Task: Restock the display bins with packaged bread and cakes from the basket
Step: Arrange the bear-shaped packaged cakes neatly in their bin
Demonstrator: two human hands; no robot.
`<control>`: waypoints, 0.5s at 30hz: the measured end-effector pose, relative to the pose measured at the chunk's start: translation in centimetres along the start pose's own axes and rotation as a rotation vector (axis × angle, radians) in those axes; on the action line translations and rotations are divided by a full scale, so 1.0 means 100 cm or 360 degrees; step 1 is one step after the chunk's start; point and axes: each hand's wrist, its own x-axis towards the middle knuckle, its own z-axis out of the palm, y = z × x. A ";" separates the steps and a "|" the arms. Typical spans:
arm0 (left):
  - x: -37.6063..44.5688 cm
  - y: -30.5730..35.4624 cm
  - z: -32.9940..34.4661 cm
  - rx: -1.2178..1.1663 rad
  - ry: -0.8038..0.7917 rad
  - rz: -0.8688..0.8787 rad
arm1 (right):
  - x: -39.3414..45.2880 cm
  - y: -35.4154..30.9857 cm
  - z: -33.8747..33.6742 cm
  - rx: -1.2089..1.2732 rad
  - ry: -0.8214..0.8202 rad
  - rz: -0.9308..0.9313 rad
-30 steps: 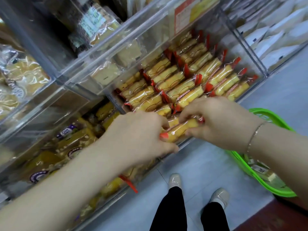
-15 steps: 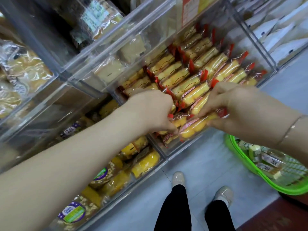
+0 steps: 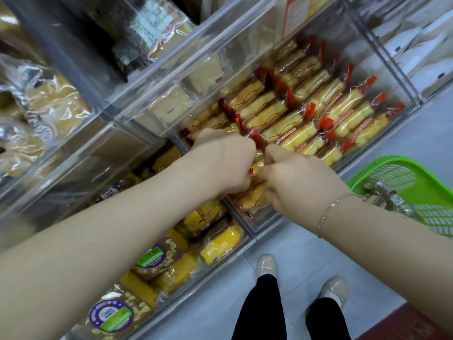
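At the far left of the shelving, clear bins hold bagged golden bread (image 3: 49,111), blurred here. Below your left forearm, the lower bin (image 3: 171,307) carries yellow cakes with purple-and-green round labels (image 3: 111,317), lying flat along its front edge.

Your left hand (image 3: 225,163) reaches into the near left corner of the clear display bin (image 3: 259,227), fingers curled down onto the wrapped cakes there; they hide what exactly they grip. Your right hand (image 3: 296,182) sits just beside it, nearly knuckle to knuckle, fingers curled round a yellow cake in clear wrap with red ends (image 3: 252,200) at the bin's front edge.

Beyond your hands, the rest of that bin is packed with rows of the same red-ended cakes (image 3: 326,104), laid side by side and running toward its far right corner.

At the right, the green basket (image 3: 402,168) stands on the grey floor near the bin's front corner, behind your right wrist with its thin bracelet (image 3: 331,209), a few wrapped packs (image 3: 389,197) inside.
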 end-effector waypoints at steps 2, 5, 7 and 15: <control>0.001 -0.003 0.003 0.0016 0.0113 -0.0032 | -0.008 0.000 0.003 0.0068 -0.0017 -0.0015; 0.002 -0.005 0.007 -0.0035 0.0143 -0.0053 | -0.021 0.002 0.011 0.0227 -0.0002 0.0060; 0.005 -0.006 0.006 -0.0045 0.0164 -0.0055 | -0.022 0.006 0.014 0.0417 0.0079 0.0116; 0.001 -0.002 0.008 -0.0008 0.0177 0.0178 | 0.001 0.018 0.026 -0.0227 0.0286 -0.0259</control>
